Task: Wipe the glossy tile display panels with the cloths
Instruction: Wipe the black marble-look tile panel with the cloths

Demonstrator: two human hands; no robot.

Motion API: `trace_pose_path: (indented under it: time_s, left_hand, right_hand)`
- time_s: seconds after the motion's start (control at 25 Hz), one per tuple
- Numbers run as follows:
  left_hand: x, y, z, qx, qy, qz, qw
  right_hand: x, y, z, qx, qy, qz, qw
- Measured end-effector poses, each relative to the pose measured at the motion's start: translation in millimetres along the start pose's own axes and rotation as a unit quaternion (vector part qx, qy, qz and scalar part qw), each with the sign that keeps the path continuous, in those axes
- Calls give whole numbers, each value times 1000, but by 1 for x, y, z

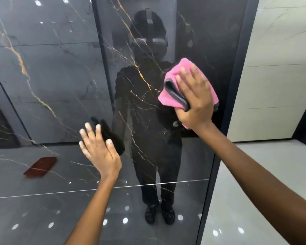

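Hands two, pink cloth one.

Dim glossy panel, ceiling-light glare spots, wide-angle bending, slight softness

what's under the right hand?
The right hand lies with fingers spread on a pink cloth with a grey edge, pressing it against the dark glossy panel. The panel surface behind the cloth is covered and can't be seen.
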State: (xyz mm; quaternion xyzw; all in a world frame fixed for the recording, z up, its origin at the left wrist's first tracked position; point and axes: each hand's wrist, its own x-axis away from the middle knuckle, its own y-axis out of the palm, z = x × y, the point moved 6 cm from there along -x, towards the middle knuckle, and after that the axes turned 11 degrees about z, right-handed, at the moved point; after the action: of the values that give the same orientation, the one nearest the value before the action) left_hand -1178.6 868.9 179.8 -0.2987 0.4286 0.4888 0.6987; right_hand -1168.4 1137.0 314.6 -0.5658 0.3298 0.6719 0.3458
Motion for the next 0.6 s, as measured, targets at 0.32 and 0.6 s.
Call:
trace_pose_path:
  time_s: [0.32,0.6]
  left_hand:
    - [27,10,-38,-27,48,-13,998]
    - [29,11,-40,-16,52,-7,999]
  right_hand:
    - [170,1,-62,-72,-273,-283,917]
    - [99,51,-95,-12,-144,-124,982]
